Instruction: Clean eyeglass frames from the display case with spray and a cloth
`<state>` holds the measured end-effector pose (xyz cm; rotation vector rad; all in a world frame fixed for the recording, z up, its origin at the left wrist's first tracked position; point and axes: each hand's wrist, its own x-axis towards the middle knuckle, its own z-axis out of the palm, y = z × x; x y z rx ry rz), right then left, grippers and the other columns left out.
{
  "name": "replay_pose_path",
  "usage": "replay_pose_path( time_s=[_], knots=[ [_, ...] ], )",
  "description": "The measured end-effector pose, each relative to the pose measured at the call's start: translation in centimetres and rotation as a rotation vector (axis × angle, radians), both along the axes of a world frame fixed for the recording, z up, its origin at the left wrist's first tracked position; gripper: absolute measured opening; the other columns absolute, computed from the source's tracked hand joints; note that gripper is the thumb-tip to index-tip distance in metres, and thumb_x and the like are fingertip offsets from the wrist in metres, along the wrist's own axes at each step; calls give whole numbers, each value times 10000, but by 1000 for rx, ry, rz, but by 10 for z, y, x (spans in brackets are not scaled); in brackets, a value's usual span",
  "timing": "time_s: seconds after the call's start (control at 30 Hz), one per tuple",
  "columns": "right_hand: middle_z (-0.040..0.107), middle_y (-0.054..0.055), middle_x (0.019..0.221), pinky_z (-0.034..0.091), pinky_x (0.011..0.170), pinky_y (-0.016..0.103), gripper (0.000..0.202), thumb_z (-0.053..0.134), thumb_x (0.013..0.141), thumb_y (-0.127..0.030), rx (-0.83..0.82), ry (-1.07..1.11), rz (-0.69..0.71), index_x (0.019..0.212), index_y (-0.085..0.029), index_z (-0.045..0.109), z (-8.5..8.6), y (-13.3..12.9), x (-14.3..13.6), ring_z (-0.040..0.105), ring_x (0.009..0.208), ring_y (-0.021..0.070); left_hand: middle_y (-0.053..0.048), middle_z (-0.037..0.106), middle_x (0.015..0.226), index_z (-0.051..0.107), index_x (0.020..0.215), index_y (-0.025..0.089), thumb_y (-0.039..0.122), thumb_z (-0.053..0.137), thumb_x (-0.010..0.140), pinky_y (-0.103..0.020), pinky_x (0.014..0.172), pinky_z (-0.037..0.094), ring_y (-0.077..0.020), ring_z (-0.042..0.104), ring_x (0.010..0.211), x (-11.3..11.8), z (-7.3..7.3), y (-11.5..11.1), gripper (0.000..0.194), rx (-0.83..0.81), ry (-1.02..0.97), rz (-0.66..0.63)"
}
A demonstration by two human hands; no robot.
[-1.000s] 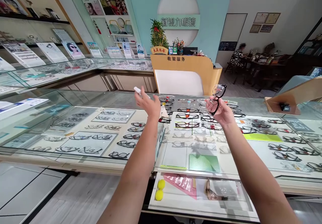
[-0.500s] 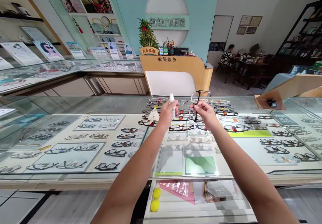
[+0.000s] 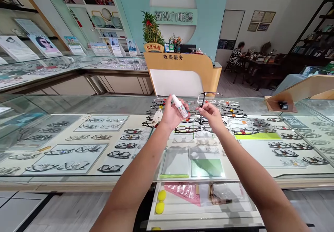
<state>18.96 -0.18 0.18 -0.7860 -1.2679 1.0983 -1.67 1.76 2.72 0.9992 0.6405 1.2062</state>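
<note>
While the right hand [image 3: 212,116] kept its fingers pinched on the glasses [image 3: 201,100], the left hand [image 3: 171,116] had uncurled somewhat, its half-curled fingers holding the white bottle [image 3: 180,106], now tilted.

2 hands [image 3: 172,116], 1 wht btl [image 3: 180,106], 1 pr held specs [image 3: 202,101], 4 wall certs [image 3: 268,17].

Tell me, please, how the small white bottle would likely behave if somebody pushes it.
The white bottle is probably light, being small beside the left hand that holds it. Standing, it may tip, as it looks tall and narrow; lying down, its rounded body could roll.
</note>
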Motion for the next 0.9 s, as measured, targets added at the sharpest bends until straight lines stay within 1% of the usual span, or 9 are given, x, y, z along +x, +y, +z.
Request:
replay_pose_path(
  time_s=[0.1,0.17,0.23,0.33,0.4,0.5,0.57,0.77,0.9],
  knots=[
    [781,3,861,505,795,354,469,969,745,-623,-21,1,46,796,-283,650,3,-3,0,662,826,203,-36,615,766,620,823,232,831,572,889,-350,717,637,-190,648,738,-1,-11,9,605,67,67,147],
    [780,-2,845,487,769,346,458,962,753,-616,-34,-9,74,790,-283,649,4,-5,-1,642,796,197,-40,638,805,656,817,223,743,617,889,-318,743,618,-183,639,775,-2,-16,12,526,190,206,282],
    [775,-3,823,473,750,342,449,957,760,-613,-43,-22,102,789,-285,651,4,-6,-1,637,792,200,-45,646,841,654,798,226,694,599,906,-315,782,589,-191,626,820,-2,-19,12,484,323,367,356],
    [788,-4,835,466,743,337,437,958,769,-603,-48,-28,154,803,-285,659,3,-7,-1,636,795,199,-32,596,805,614,792,231,683,540,935,-342,821,533,-202,577,811,1,-18,7,479,472,560,358],
    [805,-7,870,469,750,333,429,960,779,-590,-52,-29,199,810,-281,664,3,-8,-2,628,780,189,-23,577,794,602,809,229,676,546,944,-350,826,503,-203,552,802,3,-18,4,470,541,632,363],
    [814,-8,898,482,780,333,413,960,792,-572,-54,-21,273,822,-274,676,3,-9,-3,631,777,181,-19,576,796,608,836,226,670,549,961,-349,819,491,-203,543,800,5,-18,2,465,588,662,380],
    [814,-6,899,484,787,330,414,962,793,-567,-60,2,299,830,-270,676,4,-10,-4,638,788,181,-25,578,793,605,830,229,668,528,963,-349,813,499,-206,546,800,3,-17,2,465,583,628,399],
    [807,-5,953,480,731,300,446,989,772,-526,-95,192,247,809,-258,635,8,-3,11,601,744,148,-45,569,805,599,778,238,629,498,940,-364,809,516,-213,548,790,-12,-8,7,435,495,477,394],
    [800,-9,967,502,721,285,443,1001,761,-506,-106,255,196,823,-260,638,8,2,18,614,747,142,-39,596,806,598,801,237,607,492,956,-374,808,481,-216,550,801,-6,-7,-1,415,577,618,379]
  ],
)
